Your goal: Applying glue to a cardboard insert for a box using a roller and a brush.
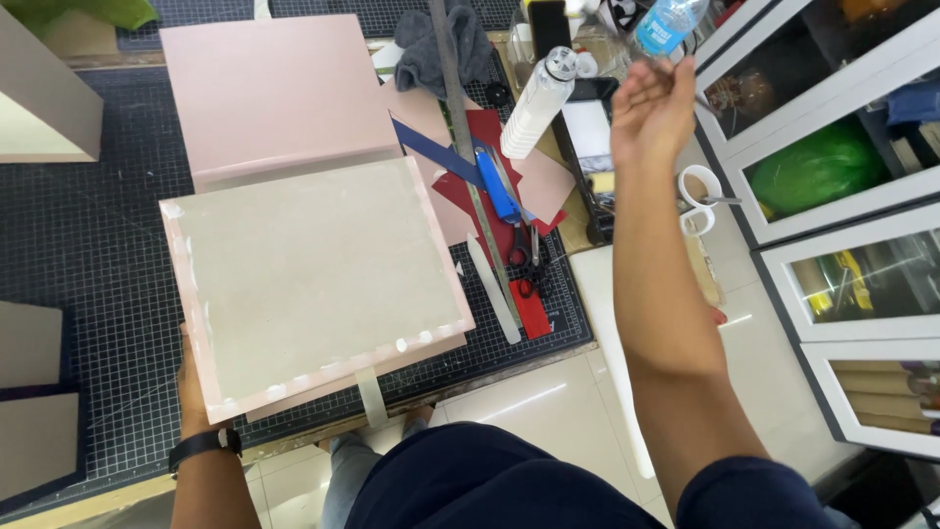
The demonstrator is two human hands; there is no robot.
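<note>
Left hand (193, 392), at 7 o'clock, grips the board (313, 284) edge; right hand (651, 108), at 1 o'clock, seemingly half-open, touches a bottle (668, 24).

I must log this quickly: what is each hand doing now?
Left hand: mostly hidden under the pink-edged board, gripping its corner.
Right hand: raised, fingers at a clear plastic bottle; grip cannot be told.
</note>
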